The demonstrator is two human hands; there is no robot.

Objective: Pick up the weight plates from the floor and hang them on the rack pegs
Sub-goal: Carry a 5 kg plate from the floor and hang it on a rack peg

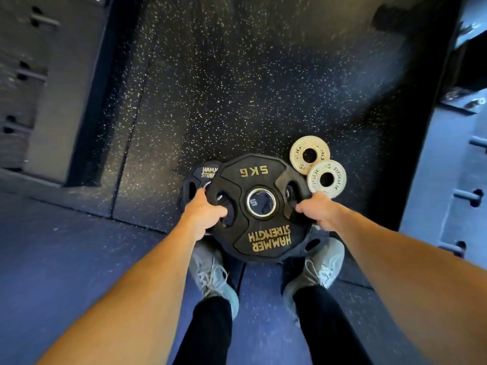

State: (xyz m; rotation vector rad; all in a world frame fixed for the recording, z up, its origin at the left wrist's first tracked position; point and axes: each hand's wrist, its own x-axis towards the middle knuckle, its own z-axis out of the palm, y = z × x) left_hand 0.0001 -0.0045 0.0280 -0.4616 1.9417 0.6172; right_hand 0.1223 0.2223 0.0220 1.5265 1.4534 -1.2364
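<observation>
While both hands grip, 5 kg plate (259, 206) faces up.

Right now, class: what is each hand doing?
Left hand: grips the 5 kg plate through a handle slot.
Right hand: grips the same plate's opposite edge.

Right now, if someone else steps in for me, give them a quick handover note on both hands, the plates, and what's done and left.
Left hand and right hand each grip a handle hole of the black 5 kg plate, held above the floor between the feet.
Another black plate lies partly hidden behind it on the left; a further black plate shows under its lower right edge.
Two small white plates lie overlapping on the floor at right.
No plate seen hung yet. Left: carry this one to the pegs at right, then the rest.
</observation>
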